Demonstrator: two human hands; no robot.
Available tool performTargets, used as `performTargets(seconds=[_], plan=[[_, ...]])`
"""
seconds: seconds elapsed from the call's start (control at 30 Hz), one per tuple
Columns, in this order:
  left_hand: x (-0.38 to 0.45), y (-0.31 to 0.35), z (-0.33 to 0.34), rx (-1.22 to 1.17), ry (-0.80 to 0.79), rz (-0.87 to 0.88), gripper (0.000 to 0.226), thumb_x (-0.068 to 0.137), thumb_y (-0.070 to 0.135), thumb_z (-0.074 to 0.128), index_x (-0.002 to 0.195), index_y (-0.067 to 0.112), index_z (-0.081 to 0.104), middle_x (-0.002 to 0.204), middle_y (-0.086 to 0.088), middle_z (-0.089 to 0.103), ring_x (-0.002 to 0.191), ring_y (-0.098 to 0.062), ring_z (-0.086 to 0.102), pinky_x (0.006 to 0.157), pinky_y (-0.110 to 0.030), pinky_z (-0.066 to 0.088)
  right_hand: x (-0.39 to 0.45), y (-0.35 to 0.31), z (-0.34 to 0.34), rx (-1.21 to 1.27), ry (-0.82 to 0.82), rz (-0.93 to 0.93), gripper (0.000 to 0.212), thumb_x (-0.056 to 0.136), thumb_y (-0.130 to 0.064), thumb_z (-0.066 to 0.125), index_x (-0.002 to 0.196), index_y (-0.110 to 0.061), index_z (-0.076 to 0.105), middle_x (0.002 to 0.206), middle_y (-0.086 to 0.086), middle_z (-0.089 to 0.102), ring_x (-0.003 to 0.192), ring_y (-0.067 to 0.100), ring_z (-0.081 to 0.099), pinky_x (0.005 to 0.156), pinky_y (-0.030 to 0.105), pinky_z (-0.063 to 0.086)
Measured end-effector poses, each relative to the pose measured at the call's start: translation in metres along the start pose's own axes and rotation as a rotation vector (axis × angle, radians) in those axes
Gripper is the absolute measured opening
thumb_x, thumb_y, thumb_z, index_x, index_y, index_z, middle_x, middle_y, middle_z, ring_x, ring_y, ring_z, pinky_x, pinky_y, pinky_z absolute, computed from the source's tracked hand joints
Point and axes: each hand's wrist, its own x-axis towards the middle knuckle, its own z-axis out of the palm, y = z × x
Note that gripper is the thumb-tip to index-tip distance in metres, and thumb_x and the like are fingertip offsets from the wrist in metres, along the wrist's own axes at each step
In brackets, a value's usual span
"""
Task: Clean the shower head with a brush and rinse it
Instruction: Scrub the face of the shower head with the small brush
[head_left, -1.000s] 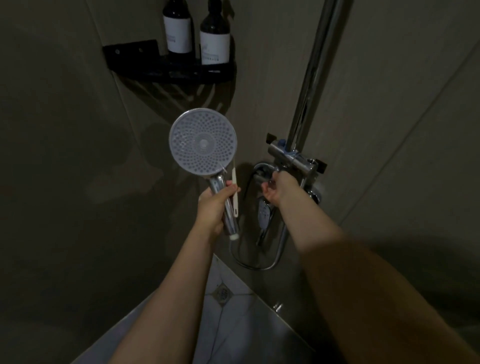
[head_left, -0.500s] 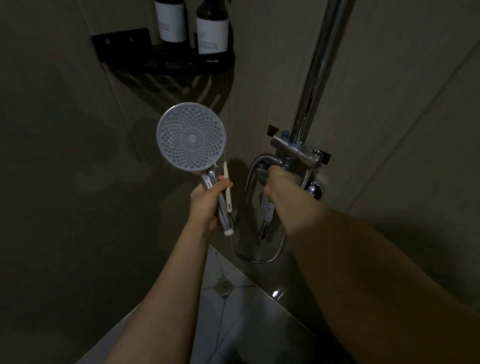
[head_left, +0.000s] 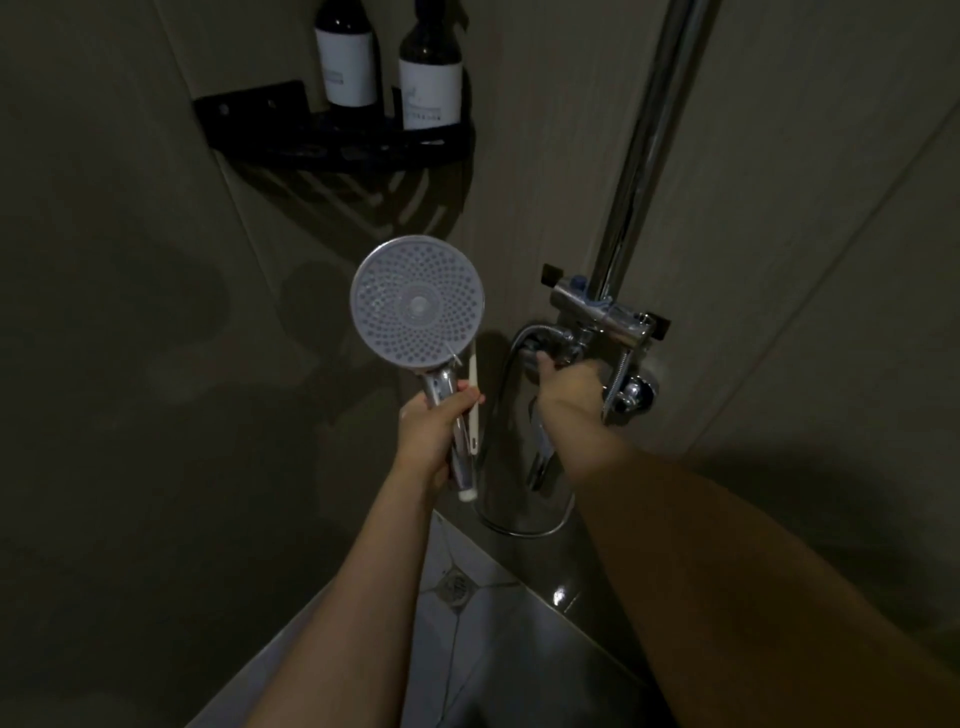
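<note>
Gripped in the left hand are the chrome handle of the shower head and a thin white brush, both clamped under curled fingers. Its perforated face points at the camera, up and left of the mixer valve. Brush bristles are too small to make out. At the valve's left end, the right hand reaches the fitting; whether it grasps or only touches cannot be told, since dim light and the hand itself hide the contact. A hose loops below the valve. A riser pipe runs up from it, cut off at the top edge. Up and left of it, a corner shelf carries two bottles, tops cropped.
</note>
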Motion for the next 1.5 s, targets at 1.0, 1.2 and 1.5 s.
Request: performTargets(seconds=[1.0,1.2,1.5], plan=[[-0.026,-0.065,-0.015,0.012,0.042,-0.115,0.013,0.085,-0.002,0.06,0.081,0.011,0.06,0.052,0.007,0.067,0.051,0.0,0.063,0.053,-0.013,0.052,0.025,0.098,0.033,0.221,-0.421,-0.027,0.025,0.09,0.002,0.052,0.068,-0.008,0.053,0.074,0.01,0.059,0.074,0.023,0.059,0.078,0.04,0.052],[-0.025,-0.071,-0.017,0.006,0.067,-0.142,0.012,0.084,0.002,0.062,0.081,0.013,0.061,0.054,0.007,0.067,0.055,-0.002,0.064,0.063,-0.019,0.052,0.007,0.097,0.029,0.294,-0.41,0.083,0.019,0.094,-0.014,0.05,0.105,0.0,0.058,0.097,0.014,0.062,0.075,0.02,0.058,0.071,0.034,0.051],[-0.02,-0.087,-0.018,-0.124,0.21,-0.192,0.013,0.083,-0.001,0.061,0.079,0.011,0.061,0.054,0.0,0.066,0.047,-0.008,0.063,0.048,-0.019,0.053,-0.039,0.117,0.052,0.575,-1.018,0.404,0.034,0.1,-0.031,0.034,0.122,-0.018,0.056,0.09,0.003,0.066,0.083,0.016,0.06,0.072,0.032,0.05]])
